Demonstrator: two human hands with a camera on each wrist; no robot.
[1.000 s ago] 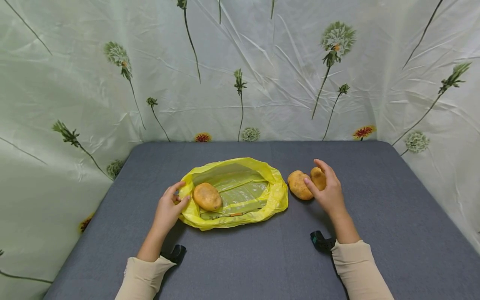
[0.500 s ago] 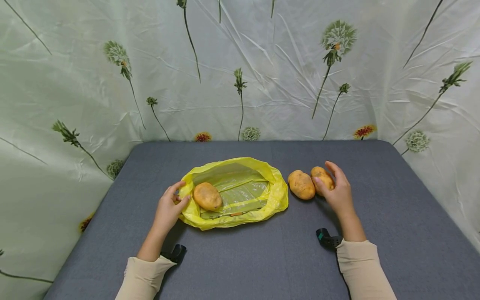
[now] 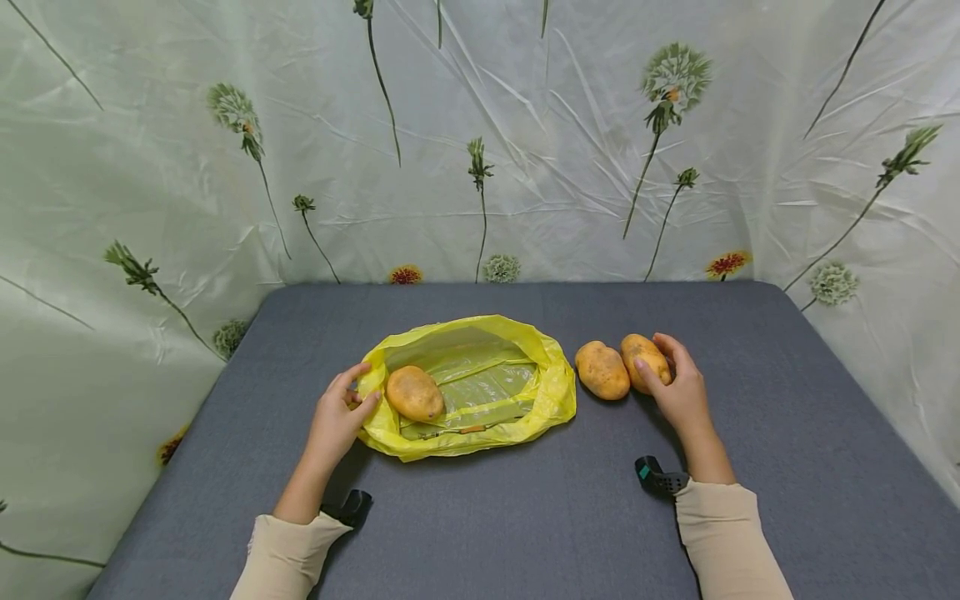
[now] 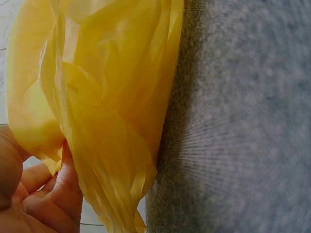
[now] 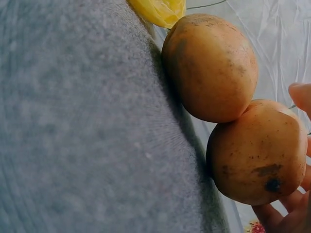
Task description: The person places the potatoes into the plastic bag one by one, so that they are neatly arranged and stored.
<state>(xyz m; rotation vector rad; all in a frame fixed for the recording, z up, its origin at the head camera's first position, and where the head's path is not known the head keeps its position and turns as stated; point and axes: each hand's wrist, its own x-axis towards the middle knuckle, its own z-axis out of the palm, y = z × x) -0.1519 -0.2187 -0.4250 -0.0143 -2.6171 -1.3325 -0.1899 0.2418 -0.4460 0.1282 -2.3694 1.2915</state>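
A yellow plastic bag [image 3: 555, 404] lies with its mouth spread wide on the table. At its left rim my left hand [image 3: 335, 422] pinches the plastic between thumb and fingers; the left wrist view shows the bag's side [image 4: 112, 121] hanging in folds beside these fingers. Inside the bag, toward the left, rests a potato [image 3: 415, 393]. To the right of the bag two more potatoes touch each other, the nearer-to-bag potato [image 3: 602, 370] and the right-hand potato [image 3: 643, 363]. Around the latter my right hand [image 3: 681, 392] curls, thumb in front and fingers on its far right side.
A dark grey cloth covers the table [image 3: 480, 533]. Inside the bag's front edge shows a thin strip with an orange-brown part [image 3: 472, 429], too small to identify. Behind the table hangs a pale curtain [image 3: 570, 167] with printed flowers.
My right hand has moved right and slightly down, from above the two potatoes to around the right-hand one. My left hand and the bag have stayed put.
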